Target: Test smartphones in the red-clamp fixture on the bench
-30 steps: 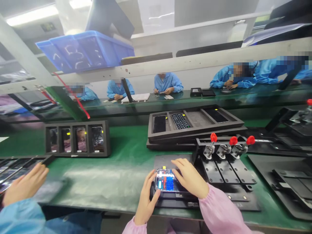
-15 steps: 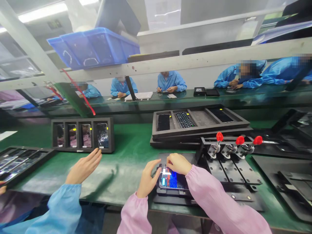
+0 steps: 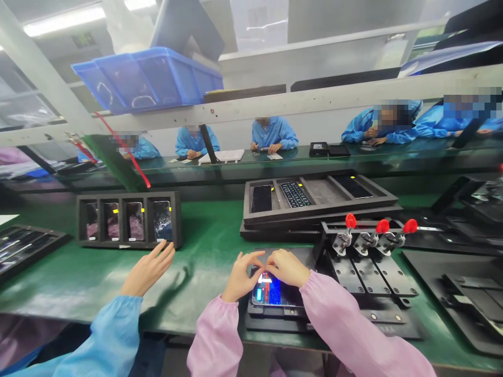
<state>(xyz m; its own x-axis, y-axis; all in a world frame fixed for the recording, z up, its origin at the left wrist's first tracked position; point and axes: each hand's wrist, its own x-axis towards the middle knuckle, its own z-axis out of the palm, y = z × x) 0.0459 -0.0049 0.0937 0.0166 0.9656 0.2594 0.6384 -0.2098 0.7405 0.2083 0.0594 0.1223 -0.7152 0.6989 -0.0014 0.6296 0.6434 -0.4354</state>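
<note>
Pink-cuffed left grip [image 3: 240, 278]: your fingers curve down onto the phone's upper end; whether they pinch it or only rest there, you cannot tell.
Right grip [image 3: 286, 268]: your fingertips meet the left ones over that same end, equally unclear, and the two hands together seem placed to steady the phone.
Phone [image 3: 273, 291]: it lies flat, screen lit with blue and red bands.
Black holder [image 3: 275, 320]: it sits under the phone, apparently to keep it level and from sliding.
Clamps [image 3: 365, 242]: three with red knobs, just right of the holder, not touching the phone.
Stacked trays [image 3: 320, 213]: behind your hands, carrying a dark phone and a keypad-like part.
Four-slot rack [image 3: 129, 193]: glassy pieces stand apart in its slots, with a co-worker's hand [image 3: 148, 269] just in front.
Green surface [image 3: 204, 277]: it carries all of this.
</note>
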